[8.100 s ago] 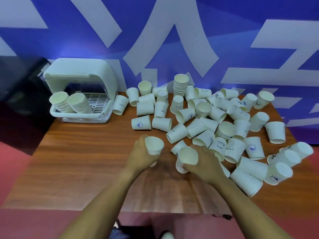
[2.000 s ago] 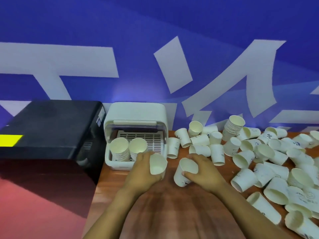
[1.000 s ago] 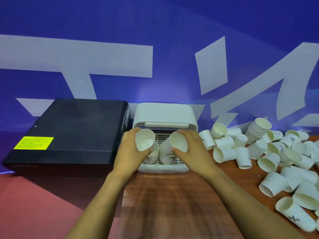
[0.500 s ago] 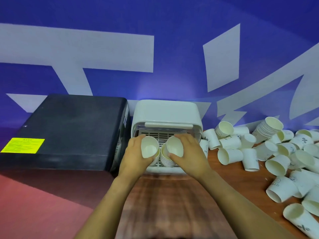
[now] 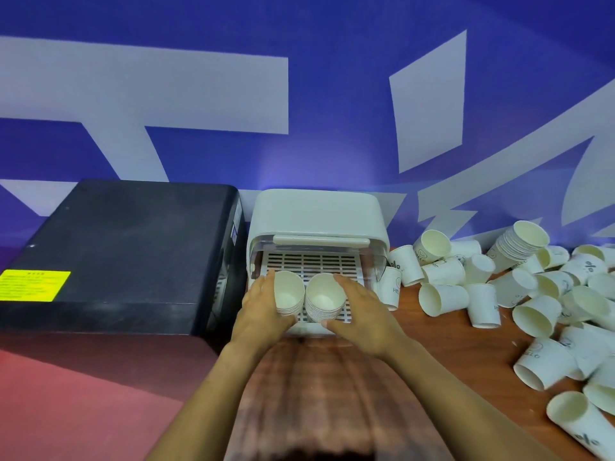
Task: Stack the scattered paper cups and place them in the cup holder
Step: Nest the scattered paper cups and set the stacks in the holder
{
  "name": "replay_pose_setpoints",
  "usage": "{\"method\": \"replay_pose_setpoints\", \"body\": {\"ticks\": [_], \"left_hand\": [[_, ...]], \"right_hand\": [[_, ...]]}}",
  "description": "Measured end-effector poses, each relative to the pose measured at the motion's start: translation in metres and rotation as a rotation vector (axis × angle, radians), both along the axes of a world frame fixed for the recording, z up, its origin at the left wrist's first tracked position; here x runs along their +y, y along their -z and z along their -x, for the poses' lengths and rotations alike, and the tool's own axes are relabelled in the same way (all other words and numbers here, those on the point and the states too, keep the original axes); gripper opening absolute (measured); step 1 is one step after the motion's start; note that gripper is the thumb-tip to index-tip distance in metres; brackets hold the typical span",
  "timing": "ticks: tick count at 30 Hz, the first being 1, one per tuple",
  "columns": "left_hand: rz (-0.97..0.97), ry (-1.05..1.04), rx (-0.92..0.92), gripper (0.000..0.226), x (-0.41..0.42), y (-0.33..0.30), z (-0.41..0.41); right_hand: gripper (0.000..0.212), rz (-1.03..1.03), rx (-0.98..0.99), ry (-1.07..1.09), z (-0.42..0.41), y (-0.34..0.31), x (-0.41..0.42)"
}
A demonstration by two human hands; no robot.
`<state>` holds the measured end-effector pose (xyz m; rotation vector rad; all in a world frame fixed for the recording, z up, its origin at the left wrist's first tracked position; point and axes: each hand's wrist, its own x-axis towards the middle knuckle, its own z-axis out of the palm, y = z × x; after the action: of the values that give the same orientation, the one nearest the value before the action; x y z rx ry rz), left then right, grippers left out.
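From here I see the blue wall with white shapes (image 5: 199,94) behind the wooden table (image 5: 332,394), a black box (image 5: 116,247) at its left end and the white cup holder (image 5: 316,214) just beside it. Loose paper cups (image 5: 532,311) lie scattered on their sides over the table's right half. My left hand (image 5: 263,311) curls round the left cup stack (image 5: 289,294) and my right hand (image 5: 362,314) round the right cup stack (image 5: 324,297) — both stacks lie side by side on the holder's slatted tray (image 5: 312,261), mouths toward me.
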<state>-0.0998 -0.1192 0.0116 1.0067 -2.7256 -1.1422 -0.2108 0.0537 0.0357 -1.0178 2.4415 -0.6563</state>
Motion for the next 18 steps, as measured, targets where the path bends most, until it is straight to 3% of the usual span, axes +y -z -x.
{"method": "replay_pose_setpoints", "body": {"ticks": [9, 18], "left_hand": [[0.014, 0.072, 0.198, 0.081, 0.059, -0.021, -0.044], [-0.131, 0.168, 0.161, 0.065, 0.115, 0.003, -0.059]], "right_hand": [[0.072, 0.032, -0.072, 0.116, -0.025, 0.003, 0.066], [0.063, -0.14, -0.099, 0.303, -0.049, 0.008, 0.187]]}}
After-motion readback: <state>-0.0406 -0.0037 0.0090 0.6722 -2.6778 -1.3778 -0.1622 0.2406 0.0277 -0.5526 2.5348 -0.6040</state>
